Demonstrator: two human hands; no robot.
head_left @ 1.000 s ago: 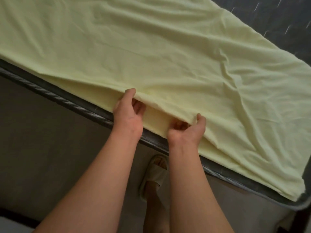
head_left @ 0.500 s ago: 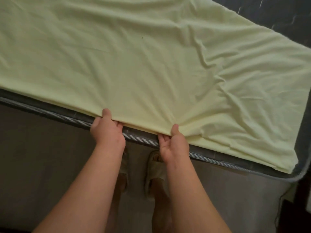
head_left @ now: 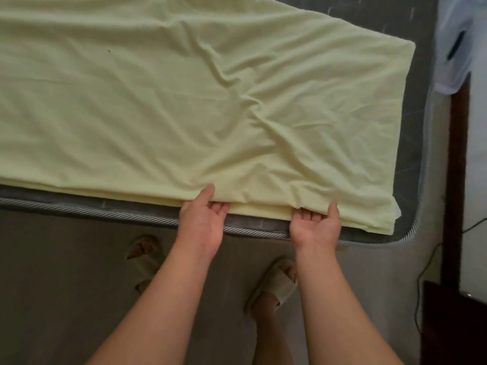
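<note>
A folded pale yellow sheet [head_left: 158, 101] covers most of the bed's grey mattress [head_left: 411, 127], leaving bare strips along the near edge and the right side where a hand could slide in. The left hand [head_left: 203, 222] and right hand [head_left: 315, 225] pinch the near hem, with a stretch of free hem between them. The floor [head_left: 52, 285] lies open left of the person's sandals [head_left: 276, 283]. A dark wooden post [head_left: 457, 180] and black cable [head_left: 421, 285] crowd the right.
</note>
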